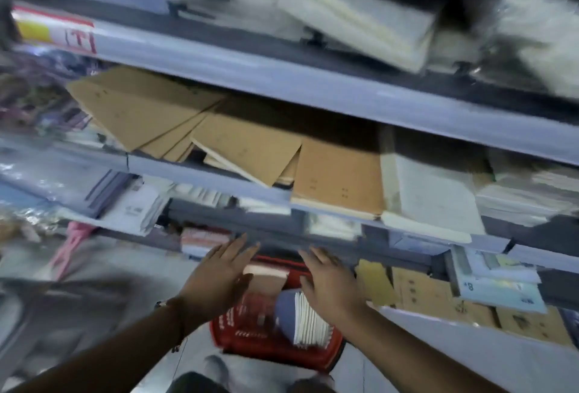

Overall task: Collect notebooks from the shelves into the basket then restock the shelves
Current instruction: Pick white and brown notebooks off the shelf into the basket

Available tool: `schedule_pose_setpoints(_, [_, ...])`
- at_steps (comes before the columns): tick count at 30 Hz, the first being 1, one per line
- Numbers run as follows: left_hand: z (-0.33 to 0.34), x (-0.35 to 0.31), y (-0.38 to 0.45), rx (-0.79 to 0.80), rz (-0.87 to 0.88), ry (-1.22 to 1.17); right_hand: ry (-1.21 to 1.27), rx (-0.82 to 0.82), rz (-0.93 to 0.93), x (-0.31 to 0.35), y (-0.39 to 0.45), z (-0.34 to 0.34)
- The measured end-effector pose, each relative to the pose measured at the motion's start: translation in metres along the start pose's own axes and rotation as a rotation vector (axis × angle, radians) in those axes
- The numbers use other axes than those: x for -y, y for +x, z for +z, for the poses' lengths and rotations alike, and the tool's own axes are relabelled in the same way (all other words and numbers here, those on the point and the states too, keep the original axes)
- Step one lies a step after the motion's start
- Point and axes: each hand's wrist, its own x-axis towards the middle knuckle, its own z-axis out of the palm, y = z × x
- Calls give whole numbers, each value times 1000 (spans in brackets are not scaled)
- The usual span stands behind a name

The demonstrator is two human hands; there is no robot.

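Left hand: your left hand (219, 276) is reaching out above the red basket (250, 330), fingers straight and spread, palm turned inward, holding nothing; a thin bracelet (163, 303) is sitting on that wrist.
Right hand: your right hand (329, 283) is reaching out just right of the left one, also above the basket, fingers straight and slightly apart, holding nothing.
Hands together: your hands are facing each other with a gap between them, and the basket's far rim is showing through that gap.
Basket: it is sitting on the floor (354, 370) below your hands, close in front of the shelving.
Basket contents: a stack of notebooks with a blue cover (297, 314) is lying inside, white page edges fanning toward the basket's right side; a pale flat item is lying at the far end, too blurred to name.
Brown notebooks: a loose pile of brown-covered notebooks (250, 145) is lying on the middle shelf (206, 173) well above the basket, several tilting and overlapping.
White notebooks: pale stacks (432, 198) are lying on the same shelf, up and to the right of the basket.
Upper shelf: cream-coloured books (360, 20) are leaning there, far above the basket, heavily blurred.
Lowest shelf: brown boxes (423, 295) are standing just right of the basket.
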Motion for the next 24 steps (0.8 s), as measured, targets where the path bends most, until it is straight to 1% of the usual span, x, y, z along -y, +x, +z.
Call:
schedule_pose_setpoints(5, [70,39,-45,266,-301,-157,113,191,91,2,23,87])
schedule_pose_setpoints(7, [112,55,-60,388,-403,-154,181,280,166,-3,31,130])
schedule_pose_setpoints(9, [153,67,-72,506,-447,-142,199,344,223,-11,39,174])
schedule_pose_setpoints(11, [194,79,-77,572,-457,-139,208,382,277,-19,48,214])
schedule_pose_setpoints(13, [231,90,-71,591,-457,-146,204,406,322,-28,59,249])
schedule_pose_setpoints(15, [262,97,-56,568,-429,-177,145,398,315,-34,70,276])
schedule_pose_setpoints(18, [302,105,-21,509,-375,-203,83,376,273,-43,92,311])
schedule_pose_setpoints(20, [327,111,6,474,-331,-173,60,402,263,-50,111,329])
schedule_pose_setpoints(24, [375,122,57,388,-288,-156,82,431,266,-69,156,364])
